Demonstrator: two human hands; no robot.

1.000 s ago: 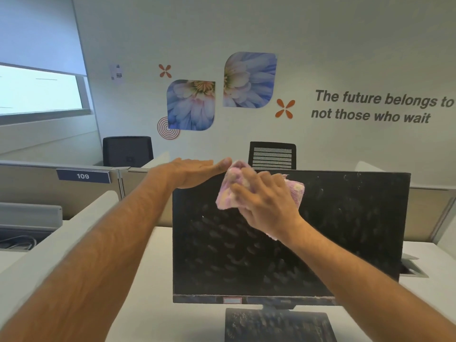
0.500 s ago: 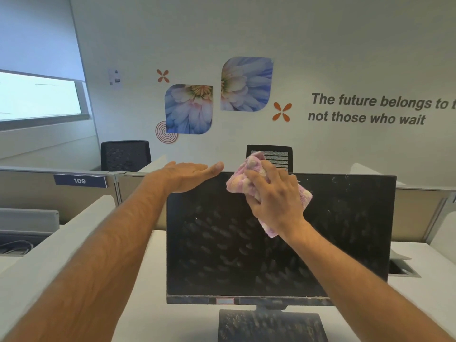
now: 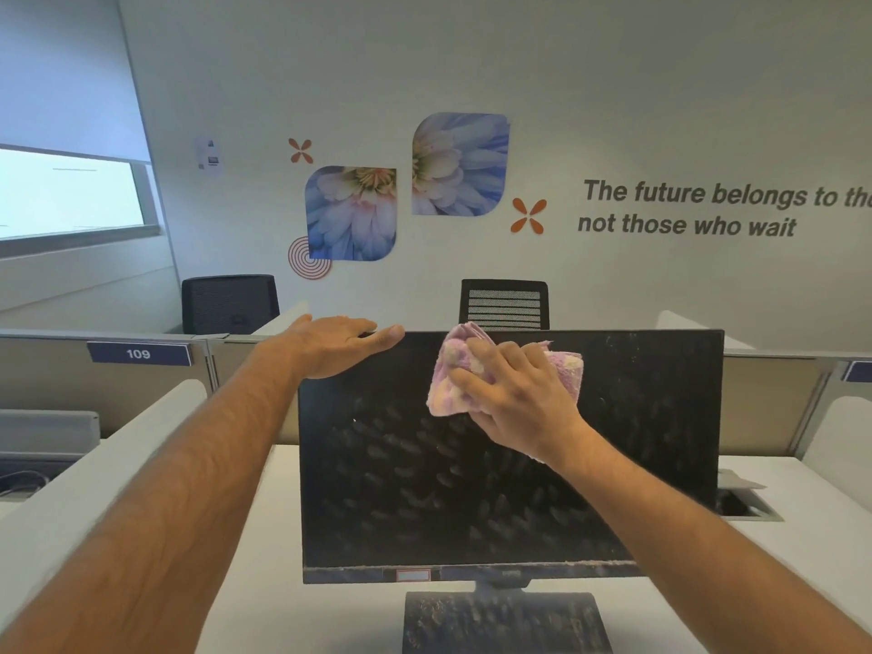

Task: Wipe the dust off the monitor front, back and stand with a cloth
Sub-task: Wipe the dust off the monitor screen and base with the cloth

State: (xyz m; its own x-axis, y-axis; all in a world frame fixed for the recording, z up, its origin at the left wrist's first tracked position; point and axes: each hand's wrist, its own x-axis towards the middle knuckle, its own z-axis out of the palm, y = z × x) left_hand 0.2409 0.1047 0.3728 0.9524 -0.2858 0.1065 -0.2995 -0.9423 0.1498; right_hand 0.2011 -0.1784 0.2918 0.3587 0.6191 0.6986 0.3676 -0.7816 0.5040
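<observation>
White desk (image 3: 283,606) carried a dusty black flat monitor (image 3: 472,488) at frame centre; right hand (image 3: 519,398) clutched a pink-yellow terry cloth (image 3: 448,384) against its upper screen, left hand (image 3: 330,344) lay flat-fingered on its top-left edge.

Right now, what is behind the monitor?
Above the monitor the top of a black office chair shows, with the wall beyond. The rest of the chair and the monitor's back are hidden by the screen.
</observation>
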